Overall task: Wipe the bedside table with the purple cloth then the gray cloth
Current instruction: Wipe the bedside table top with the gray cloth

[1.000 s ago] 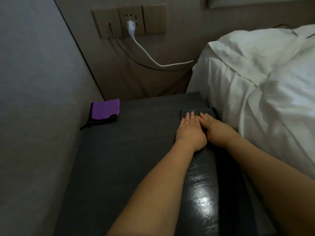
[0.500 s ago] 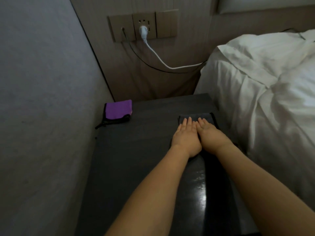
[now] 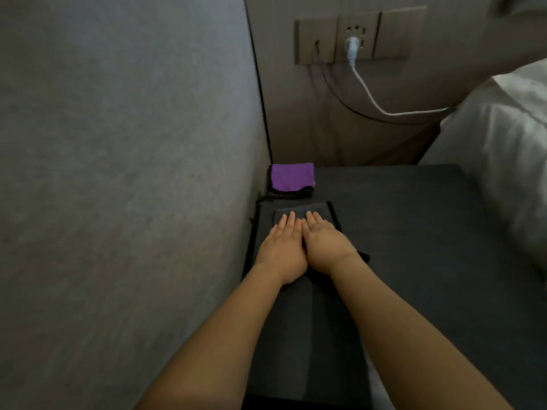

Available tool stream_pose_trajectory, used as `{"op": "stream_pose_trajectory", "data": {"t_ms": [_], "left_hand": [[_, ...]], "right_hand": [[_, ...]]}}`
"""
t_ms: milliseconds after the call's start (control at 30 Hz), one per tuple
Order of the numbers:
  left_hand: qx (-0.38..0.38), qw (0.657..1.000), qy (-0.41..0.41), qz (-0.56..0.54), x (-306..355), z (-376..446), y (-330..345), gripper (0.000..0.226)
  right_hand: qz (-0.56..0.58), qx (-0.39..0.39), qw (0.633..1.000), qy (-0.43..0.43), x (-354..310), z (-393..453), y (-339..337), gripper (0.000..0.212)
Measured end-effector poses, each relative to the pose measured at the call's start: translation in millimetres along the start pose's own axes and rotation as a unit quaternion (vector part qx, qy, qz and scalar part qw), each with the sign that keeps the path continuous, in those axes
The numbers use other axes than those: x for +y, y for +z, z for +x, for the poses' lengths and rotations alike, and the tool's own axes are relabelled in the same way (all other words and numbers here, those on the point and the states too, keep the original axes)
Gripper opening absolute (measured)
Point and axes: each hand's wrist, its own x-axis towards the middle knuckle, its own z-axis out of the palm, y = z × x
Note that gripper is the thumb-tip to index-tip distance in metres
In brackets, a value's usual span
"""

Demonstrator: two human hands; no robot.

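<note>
- Left hand [image 3: 281, 250] and right hand [image 3: 324, 247]: grip spread flat, side by side, pressing gray cloth [image 3: 299, 213] on desk [image 3: 429, 232].
- Purple cloth [image 3: 292, 176] just behind, folded, at wall.

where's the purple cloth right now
In the head view, the purple cloth lies folded at the bedside table's far-left corner, against the wall, just beyond the gray cloth.

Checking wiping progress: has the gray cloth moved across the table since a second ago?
Yes. The gray cloth has slid from the bed-side edge toward the wall, now just in front of the purple cloth.
</note>
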Motion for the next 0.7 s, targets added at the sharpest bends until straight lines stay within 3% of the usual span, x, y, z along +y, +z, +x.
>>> {"op": "stream_pose_trajectory", "data": {"t_ms": [267, 500, 700], "left_hand": [[0.001, 0.997, -0.072, -0.013, -49, -26, 0, 0.068], [0.001, 0.997, -0.081, -0.016, -18, -21, 2, 0.068], [-0.013, 0.999, -0.048, -0.011, 45, -6, 3, 0.069]], "right_hand": [[0.016, 0.001, 0.997, -0.072, -52, 21, 9, 0.056], [0.047, -0.010, 0.995, -0.088, -21, 6, 2, 0.060], [0.058, -0.003, 0.998, -0.040, 36, -28, -6, 0.062]]}}
